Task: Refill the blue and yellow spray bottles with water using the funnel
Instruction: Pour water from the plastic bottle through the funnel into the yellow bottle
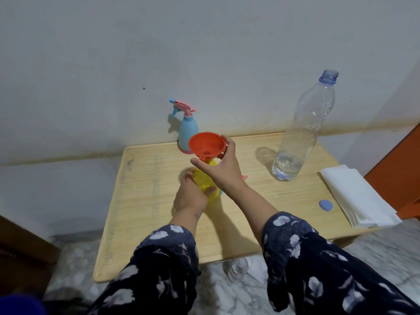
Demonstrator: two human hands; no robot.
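Our right grip (223, 165) pinches the red funnel (206, 144) by its rim, thumb on the near side and fingers curled round the far edge, and we hold it just over the mouth of the yellow spray bottle (205, 180). Whether the spout is already inside the neck we cannot tell, since our hand covers that spot. Our left grip (189, 194) wraps round the yellow bottle's body and holds it upright on the wooden surface (147, 201). Behind the funnel, the blue spray bottle (188, 130) stands against the wall with its pink trigger head on. To the right we see the clear water bottle (302, 135), uncapped and with a little water in the bottom; its blue cap (325, 205) lies near a folded white cloth (356, 196).
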